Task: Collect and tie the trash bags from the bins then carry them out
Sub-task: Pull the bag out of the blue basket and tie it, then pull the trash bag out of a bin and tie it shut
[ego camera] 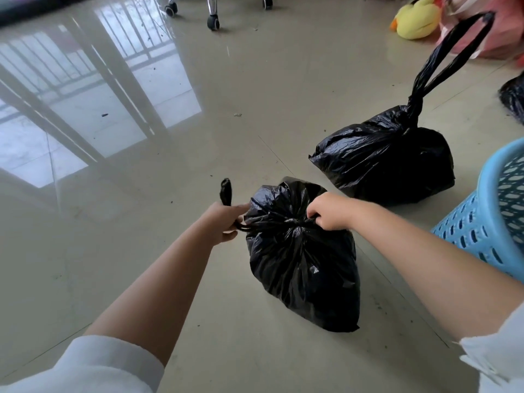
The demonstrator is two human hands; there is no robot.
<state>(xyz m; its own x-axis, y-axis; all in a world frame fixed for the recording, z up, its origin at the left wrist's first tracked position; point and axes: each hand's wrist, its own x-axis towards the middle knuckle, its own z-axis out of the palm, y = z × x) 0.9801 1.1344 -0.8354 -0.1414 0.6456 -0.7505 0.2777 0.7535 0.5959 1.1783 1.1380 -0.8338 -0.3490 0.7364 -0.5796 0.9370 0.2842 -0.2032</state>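
Head view, near trash bag (303, 259) upright, neck up

floor (175, 89): glossy smooth tile, mirroring window bars | trash bags (300, 256): crinkled shiny black plastic film | basket (482, 222): perforated matt blue plastic | toy (416, 18): soft yellow plush

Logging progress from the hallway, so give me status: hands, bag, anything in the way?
Left hand and right hand each grip a tie strip of the near bag. Knot being drawn. Tied bag beyond; blue basket at right.
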